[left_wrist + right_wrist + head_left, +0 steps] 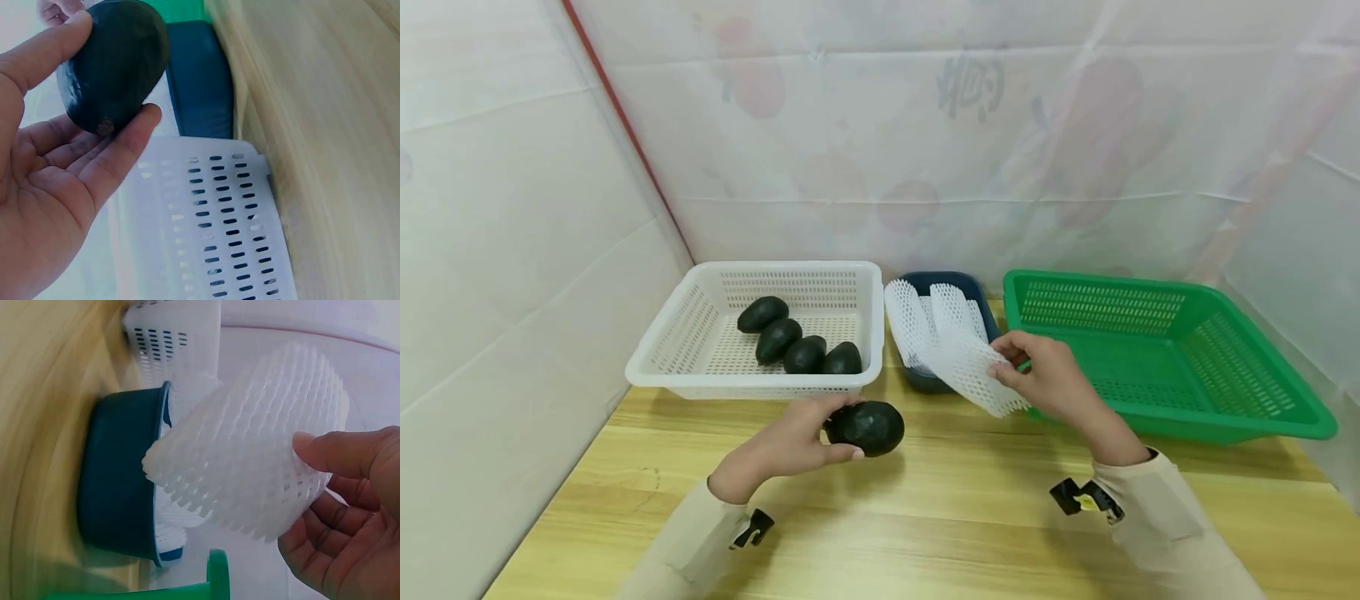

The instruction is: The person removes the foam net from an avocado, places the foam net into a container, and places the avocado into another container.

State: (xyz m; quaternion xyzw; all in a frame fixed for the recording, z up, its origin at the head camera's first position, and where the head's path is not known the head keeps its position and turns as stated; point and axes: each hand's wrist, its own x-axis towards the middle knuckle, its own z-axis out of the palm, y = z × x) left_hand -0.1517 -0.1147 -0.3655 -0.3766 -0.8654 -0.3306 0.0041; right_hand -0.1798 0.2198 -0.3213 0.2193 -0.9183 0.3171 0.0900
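A dark green avocado [867, 428] is gripped between the thumb and fingers of my left hand [797, 437], in front of the white basket. The left wrist view shows the avocado [115, 65] upright, with its stem end low near the fingertips. My right hand [1048, 375] pinches a white foam net sleeve [973, 371] by its edge, over the front of a dark blue bin [928, 383]. In the right wrist view this foam net sleeve [250, 444] looks flattened, with thumb on one face and fingers behind. More foam net sleeves [910, 321] lie in the bin.
Several avocados [778, 340] lie in the white basket [700, 380] at the left. A green basket [1165, 358] stands at the right, close beside the bin. All three containers sit along the back of the wooden table [887, 533], before a hanging patterned sheet [880, 150].
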